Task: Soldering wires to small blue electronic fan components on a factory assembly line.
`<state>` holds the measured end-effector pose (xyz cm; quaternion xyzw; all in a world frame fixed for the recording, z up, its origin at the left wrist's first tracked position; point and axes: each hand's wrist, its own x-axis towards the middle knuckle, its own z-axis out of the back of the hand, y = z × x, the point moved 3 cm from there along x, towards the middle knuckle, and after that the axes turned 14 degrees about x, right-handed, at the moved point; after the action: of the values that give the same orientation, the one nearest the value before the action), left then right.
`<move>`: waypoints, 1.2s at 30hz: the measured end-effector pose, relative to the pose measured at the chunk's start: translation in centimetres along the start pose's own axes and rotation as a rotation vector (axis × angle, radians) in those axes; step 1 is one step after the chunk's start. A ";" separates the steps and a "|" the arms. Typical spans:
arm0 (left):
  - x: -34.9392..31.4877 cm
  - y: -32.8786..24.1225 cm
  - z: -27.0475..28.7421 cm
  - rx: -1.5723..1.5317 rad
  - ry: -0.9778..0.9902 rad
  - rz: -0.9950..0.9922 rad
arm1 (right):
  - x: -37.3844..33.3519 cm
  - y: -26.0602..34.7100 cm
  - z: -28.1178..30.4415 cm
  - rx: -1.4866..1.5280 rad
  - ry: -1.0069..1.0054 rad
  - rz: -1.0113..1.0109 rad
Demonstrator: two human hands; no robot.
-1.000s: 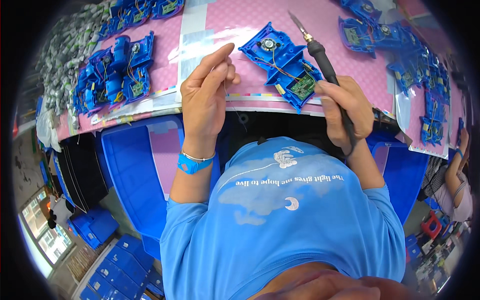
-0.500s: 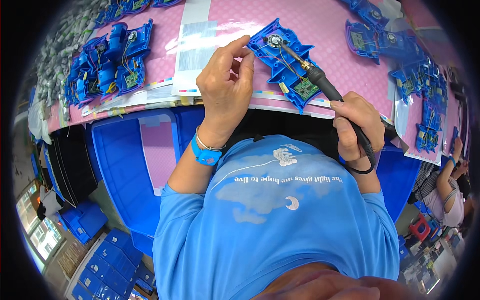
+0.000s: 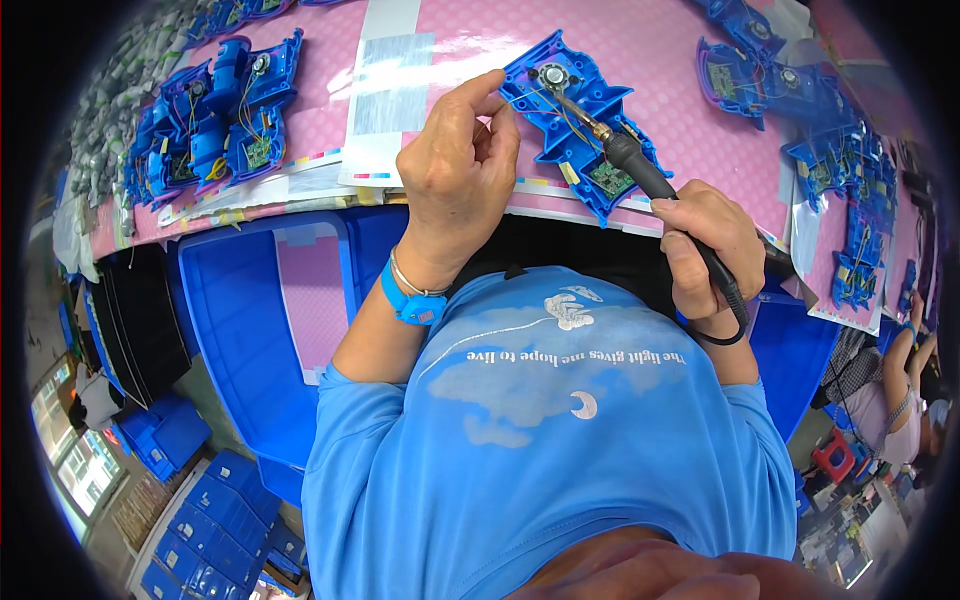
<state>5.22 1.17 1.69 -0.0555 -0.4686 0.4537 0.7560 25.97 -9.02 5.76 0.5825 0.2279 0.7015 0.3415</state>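
On the table lies a blue plastic housing half (image 3: 585, 95), its open inside facing up. It carries a small round speaker (image 3: 553, 76), thin wires and a green circuit board (image 3: 610, 178). My right hand (image 3: 712, 245) is closed around the black handle of a soldering iron (image 3: 640, 165). The iron's metal tip reaches the lower rim of the speaker. At the housing's left corner is my left hand (image 3: 460, 160), fingers bent, index fingertip and thumb against the edge. Its other fingers are curled and partly hidden. Whether a wire is also pinched there I cannot tell.
Similar blue housings with wires are grouped at the left (image 3: 215, 120) and right (image 3: 835, 150) of the pink-covered table (image 3: 660, 60). A blue bin (image 3: 240, 330) sits below the table edge. Grey bundled pieces (image 3: 115, 130) are heaped far left. Another person's arm (image 3: 897, 365) shows at far right.
The soldering iron's tip has shifted slightly down and left at the speaker. The housing and my left hand have moved a little to the right.
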 end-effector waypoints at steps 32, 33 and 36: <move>0.2 0.8 0.7 0.073 0.040 0.082 | 1.1 -1.7 0.1 0.130 0.009 -0.123; 0.2 0.9 0.6 0.074 0.041 0.084 | 1.2 -1.8 0.0 0.131 0.009 -0.124; 0.3 0.8 0.5 0.064 0.033 0.054 | 1.4 -1.9 0.1 0.099 0.010 -0.102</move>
<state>4.35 1.72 1.76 -0.0516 -0.4394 0.4878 0.7525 26.33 -6.76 5.34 0.5828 0.2933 0.6740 0.3464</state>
